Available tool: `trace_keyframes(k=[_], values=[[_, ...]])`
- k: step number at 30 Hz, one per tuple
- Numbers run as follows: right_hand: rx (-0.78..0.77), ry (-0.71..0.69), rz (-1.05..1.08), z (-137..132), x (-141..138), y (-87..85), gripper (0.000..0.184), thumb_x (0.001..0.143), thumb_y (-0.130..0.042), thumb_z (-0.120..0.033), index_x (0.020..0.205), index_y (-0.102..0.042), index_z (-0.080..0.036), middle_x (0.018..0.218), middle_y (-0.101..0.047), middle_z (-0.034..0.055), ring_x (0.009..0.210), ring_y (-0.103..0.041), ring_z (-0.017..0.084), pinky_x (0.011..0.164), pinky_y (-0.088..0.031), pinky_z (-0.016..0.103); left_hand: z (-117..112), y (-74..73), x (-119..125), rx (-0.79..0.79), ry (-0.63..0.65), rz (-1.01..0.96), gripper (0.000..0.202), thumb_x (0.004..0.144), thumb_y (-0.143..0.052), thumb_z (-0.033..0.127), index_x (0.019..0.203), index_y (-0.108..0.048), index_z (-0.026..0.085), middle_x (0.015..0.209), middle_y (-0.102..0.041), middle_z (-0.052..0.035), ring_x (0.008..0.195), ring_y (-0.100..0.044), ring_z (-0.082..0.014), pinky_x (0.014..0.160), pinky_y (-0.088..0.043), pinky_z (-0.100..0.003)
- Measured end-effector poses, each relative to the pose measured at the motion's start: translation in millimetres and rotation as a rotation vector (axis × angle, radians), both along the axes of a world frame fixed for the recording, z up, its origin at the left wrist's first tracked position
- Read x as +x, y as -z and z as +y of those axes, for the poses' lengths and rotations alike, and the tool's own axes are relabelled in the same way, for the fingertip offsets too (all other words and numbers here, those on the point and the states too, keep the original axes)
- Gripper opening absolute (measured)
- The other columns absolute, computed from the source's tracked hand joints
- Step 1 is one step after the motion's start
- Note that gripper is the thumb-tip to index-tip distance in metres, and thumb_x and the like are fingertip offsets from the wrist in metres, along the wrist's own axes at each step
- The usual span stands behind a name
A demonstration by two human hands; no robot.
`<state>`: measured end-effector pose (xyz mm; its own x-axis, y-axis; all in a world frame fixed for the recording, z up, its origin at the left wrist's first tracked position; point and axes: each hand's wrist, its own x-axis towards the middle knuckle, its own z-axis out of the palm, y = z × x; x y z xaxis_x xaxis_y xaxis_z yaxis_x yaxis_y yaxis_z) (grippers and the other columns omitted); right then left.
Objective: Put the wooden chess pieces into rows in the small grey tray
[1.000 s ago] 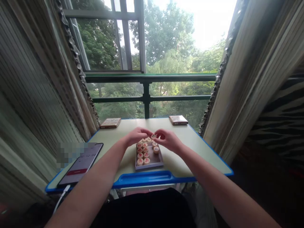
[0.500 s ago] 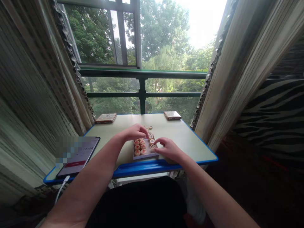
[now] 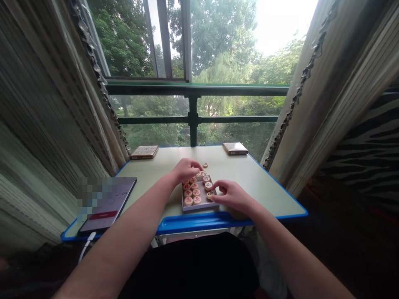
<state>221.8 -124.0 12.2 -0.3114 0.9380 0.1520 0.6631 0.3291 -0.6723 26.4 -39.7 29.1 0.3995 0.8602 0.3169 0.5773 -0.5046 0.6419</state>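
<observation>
A shallow white box (image 3: pixel 199 206) holds round wooden xiangqi pieces. Red-marked pieces (image 3: pixel 196 193) stand in two columns along its left, and black-marked pieces (image 3: pixel 208 186) line its right side. My right hand (image 3: pixel 232 194) comes in from the right, thumb and forefinger on the edge of the nearest black-marked piece (image 3: pixel 210 194). Over the far end of the box, my left hand (image 3: pixel 186 169) has its fingers bent and drawn together close to several pieces there; whatever is between its fingertips is hidden. One loose piece (image 3: pixel 205 165) lies on the table just beyond those fingertips.
The pale table (image 3: pixel 262 187) has a blue rim. Flat boxes sit at its far left (image 3: pixel 145 152) and far right (image 3: pixel 235 148) corners. A phone (image 3: pixel 107 205) with a white cable (image 3: pixel 86 245) lies front left. Curtains (image 3: pixel 299 104) flank the railing (image 3: pixel 193 120).
My left hand has shifted a little farther away, towards the far end of the box. My right hand stays at the nearest black-marked piece. The whole view has shifted slightly.
</observation>
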Motion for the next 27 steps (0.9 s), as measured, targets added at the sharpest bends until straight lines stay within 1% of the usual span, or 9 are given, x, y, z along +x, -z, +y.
trace_keyframes(k=[4,8,11,13,14,17,19,22,27], values=[[-0.017,-0.021,0.004,0.5,-0.5,-1.6,0.026,0.066,-0.065,-0.038,0.083,-0.068,-0.018,0.059,-0.041,-0.0048,0.056,-0.039,0.009,0.053,-0.031,0.021,-3.3,-5.0,-0.5,0.018,-0.008,-0.022,0.027,0.062,-0.048,0.017,0.073,-0.073,0.015,0.072,-0.069,-0.0025,0.061,-0.054,-0.0122,0.058,-0.042,-0.022],[-0.024,-0.051,0.003,3.1,-1.0,1.4,0.023,0.068,-0.064,-0.037,0.08,-0.071,-0.018,0.059,-0.044,-0.0035,0.056,-0.04,0.009,0.053,-0.031,0.021,-4.5,-6.9,-0.9,0.027,-0.009,-0.029,0.028,0.062,-0.048,0.017,0.073,-0.073,0.014,0.073,-0.069,-0.0034,0.06,-0.053,-0.0121,0.058,-0.042,-0.022],[-0.013,-0.066,0.007,4.7,-0.7,5.1,0.019,0.069,-0.06,-0.027,0.081,-0.072,-0.019,0.061,-0.049,-0.0024,0.055,-0.039,0.009,0.053,-0.031,0.021,-4.1,-5.8,-0.9,0.022,-0.007,-0.037,0.027,0.062,-0.048,0.017,0.073,-0.073,0.013,0.073,-0.069,-0.0038,0.061,-0.053,-0.0119,0.058,-0.041,-0.022],[0.008,-0.086,0.027,4.8,-0.6,6.5,0.019,0.07,-0.056,-0.021,0.081,-0.072,-0.018,0.065,-0.054,-0.0012,0.055,-0.039,0.009,0.053,-0.031,0.021,-3.6,-4.8,-1.0,0.017,-0.016,-0.04,0.026,0.063,-0.049,0.017,0.073,-0.073,0.014,0.072,-0.069,-0.0035,0.06,-0.053,-0.0117,0.056,-0.041,-0.021],[0.021,-0.092,0.034,4.5,-0.8,6.8,0.02,0.07,-0.055,-0.02,0.081,-0.071,-0.018,0.065,-0.055,-0.0011,0.055,-0.039,0.009,0.053,-0.032,0.021,-3.2,-4.4,-1.2,0.017,-0.02,-0.041,0.026,0.063,-0.05,0.018,0.073,-0.073,0.014,0.071,-0.068,-0.0034,0.059,-0.052,-0.0115,0.055,-0.04,-0.021],[0.052,-0.069,0.021,3.1,-2.3,5.7,0.019,0.07,-0.059,-0.028,0.082,-0.07,-0.017,0.056,-0.046,-0.0035,0.052,-0.036,0.008,0.051,-0.03,0.02,-2.3,-3.9,-1.4,0.034,-0.027,-0.037,0.026,0.063,-0.05,0.018,0.073,-0.073,0.013,0.07,-0.068,-0.0034,0.057,-0.051,-0.011,0.053,-0.039,-0.021],[0.056,-0.053,-0.004,2.4,-3.9,4.6,0.019,0.069,-0.061,-0.033,0.079,-0.069,-0.018,0.053,-0.04,-0.0049,0.051,-0.035,0.008,0.05,-0.028,0.019,-2.1,-4.1,-1.1,0.043,-0.023,-0.025,0.026,0.063,-0.05,0.018,0.073,-0.073,0.013,0.069,-0.068,-0.0033,0.058,-0.051,-0.0111,0.054,-0.039,-0.021],[0.055,-0.059,-0.027,2.8,-5.7,4.3,0.014,0.069,-0.062,-0.03,0.073,-0.069,-0.018,0.053,-0.042,-0.0045,0.051,-0.037,0.008,0.05,-0.029,0.02,-2.2,-3.9,-0.3,0.039,-0.015,-0.008,0.026,0.063,-0.049,0.017,0.072,-0.073,0.014,0.07,-0.068,-0.0027,0.06,-0.053,-0.0115,0.056,-0.041,-0.021],[0.062,-0.068,-0.04,5.5,-5.7,6.8,0.016,0.071,-0.059,-0.026,0.078,-0.071,-0.017,0.054,-0.048,-0.0038,0.05,-0.037,0.007,0.05,-0.028,0.02,-1.9,-2.3,-0.3,0.052,-0.028,0.016,0.026,0.063,-0.05,0.016,0.073,-0.073,0.014,0.069,-0.068,-0.0023,0.063,-0.055,-0.0121,0.062,-0.043,-0.022]])
